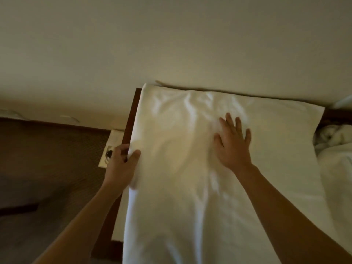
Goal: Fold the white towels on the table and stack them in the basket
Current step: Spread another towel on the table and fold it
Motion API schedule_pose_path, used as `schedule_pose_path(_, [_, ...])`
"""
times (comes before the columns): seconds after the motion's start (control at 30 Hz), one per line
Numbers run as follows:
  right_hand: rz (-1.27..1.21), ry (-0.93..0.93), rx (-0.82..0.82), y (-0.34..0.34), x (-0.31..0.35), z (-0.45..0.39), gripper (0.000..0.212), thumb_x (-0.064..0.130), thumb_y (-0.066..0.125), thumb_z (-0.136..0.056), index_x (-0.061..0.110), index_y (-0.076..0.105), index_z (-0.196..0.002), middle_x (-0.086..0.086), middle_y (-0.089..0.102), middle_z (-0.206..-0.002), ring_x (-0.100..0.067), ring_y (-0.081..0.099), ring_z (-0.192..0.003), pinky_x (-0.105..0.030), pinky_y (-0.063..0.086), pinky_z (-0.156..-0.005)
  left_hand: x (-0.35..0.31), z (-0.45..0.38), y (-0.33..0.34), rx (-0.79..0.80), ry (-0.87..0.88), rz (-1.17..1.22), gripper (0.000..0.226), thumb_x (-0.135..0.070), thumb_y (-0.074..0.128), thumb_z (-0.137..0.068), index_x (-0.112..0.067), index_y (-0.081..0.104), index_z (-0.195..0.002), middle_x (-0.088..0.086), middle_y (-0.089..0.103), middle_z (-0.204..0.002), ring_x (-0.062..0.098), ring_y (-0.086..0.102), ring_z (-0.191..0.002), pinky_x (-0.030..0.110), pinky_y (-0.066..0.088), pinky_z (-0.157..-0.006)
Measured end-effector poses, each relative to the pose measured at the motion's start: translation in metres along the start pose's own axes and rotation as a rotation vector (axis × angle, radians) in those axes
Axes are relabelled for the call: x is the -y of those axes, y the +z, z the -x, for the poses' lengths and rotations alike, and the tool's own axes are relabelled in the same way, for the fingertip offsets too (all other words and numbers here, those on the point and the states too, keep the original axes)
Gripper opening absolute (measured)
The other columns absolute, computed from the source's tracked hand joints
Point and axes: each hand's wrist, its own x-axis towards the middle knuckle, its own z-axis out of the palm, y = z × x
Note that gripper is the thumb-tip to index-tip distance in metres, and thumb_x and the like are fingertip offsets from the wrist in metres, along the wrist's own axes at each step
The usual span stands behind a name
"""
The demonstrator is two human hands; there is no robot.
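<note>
Head view: a large white cloth towel [190, 168] lies spread over the dark wooden bench [131, 115]. The left hand [122, 164] pinches its left edge; the right hand [232, 143] presses flat, fingers straight. Crumpled white towels [335, 141] lie right.

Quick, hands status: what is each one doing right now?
Left hand: grips the left edge of the towel, thumb on top.
Right hand: open, fingers spread, pressing flat on the towel.
</note>
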Motion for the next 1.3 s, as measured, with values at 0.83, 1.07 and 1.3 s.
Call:
schedule_pose_path(0.83, [0.173, 0.008, 0.096, 0.072, -0.026, 0.259, 0.074, 0.061, -0.001, -0.094, 0.036, 0.000, -0.163, 0.008, -0.016, -0.170, -0.023, -0.017, -0.157, -0.061, -0.007, -0.123, 0.050, 0.128, -0.051, 0.371, -0.431, 0.501, 0.041, -0.046, 0.063, -0.097, -0.015, 0.070, -0.122, 0.017, 0.073, -0.120, 0.038, 0.067, -0.112, 0.056, 0.050, -0.100])
schedule_pose_path(1.07, [0.175, -0.006, 0.059, 0.075, -0.029, 0.260, 0.069, 0.059, 0.007, -0.098, 0.036, 0.001, -0.163, 0.008, -0.014, -0.171, -0.024, -0.015, -0.157, -0.062, -0.005, -0.123, 0.059, 0.138, -0.050, 0.133, -0.178, 0.249, 0.031, -0.046, 0.060, -0.100, -0.019, 0.069, -0.114, 0.007, 0.074, -0.110, 0.028, 0.070, -0.102, 0.050, 0.057, -0.092])
schedule_pose_path(1.3, [0.170, -0.020, 0.046, 0.075, -0.029, 0.261, 0.071, 0.061, 0.006, -0.098, 0.036, 0.002, -0.164, 0.006, -0.012, -0.171, -0.025, -0.014, -0.157, -0.063, -0.005, -0.122, 0.105, 0.166, -0.067, 0.435, -0.281, 0.351, 0.032, -0.030, 0.064, -0.097, -0.011, 0.066, -0.123, 0.010, 0.075, -0.118, 0.033, 0.069, -0.112, 0.053, 0.057, -0.094])
